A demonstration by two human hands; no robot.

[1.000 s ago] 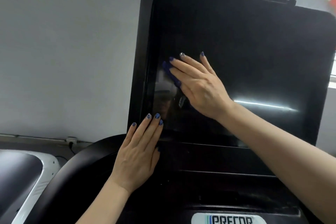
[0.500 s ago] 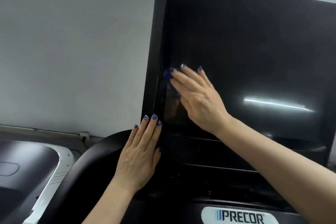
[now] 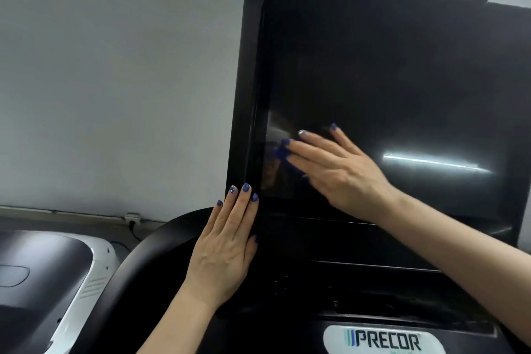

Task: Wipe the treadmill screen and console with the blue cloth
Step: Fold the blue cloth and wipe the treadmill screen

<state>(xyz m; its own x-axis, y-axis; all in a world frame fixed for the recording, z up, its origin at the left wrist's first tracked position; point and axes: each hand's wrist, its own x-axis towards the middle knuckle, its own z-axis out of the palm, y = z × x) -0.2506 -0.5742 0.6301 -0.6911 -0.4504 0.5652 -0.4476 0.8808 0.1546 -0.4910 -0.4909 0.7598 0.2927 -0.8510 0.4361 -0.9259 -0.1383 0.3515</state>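
Note:
The treadmill's large black screen fills the right half of the head view, tilted back above the black console. My right hand lies flat with straight fingers on the lower left of the screen, pressing the blue cloth against the glass. Only a small blue edge of the cloth shows under my fingertips; the hand hides the remainder. My left hand rests flat with straight fingers on the screen's lower left frame corner, holding nothing.
A grey wall stands behind the screen on the left. A second machine with a white and dark housing sits at the lower left. A white PRECOR label marks the console's near edge. A curved black handrail runs beside my left hand.
My right hand with the cloth has slid down the left part of the screen toward its bottom edge. My left hand has stayed on the frame corner.

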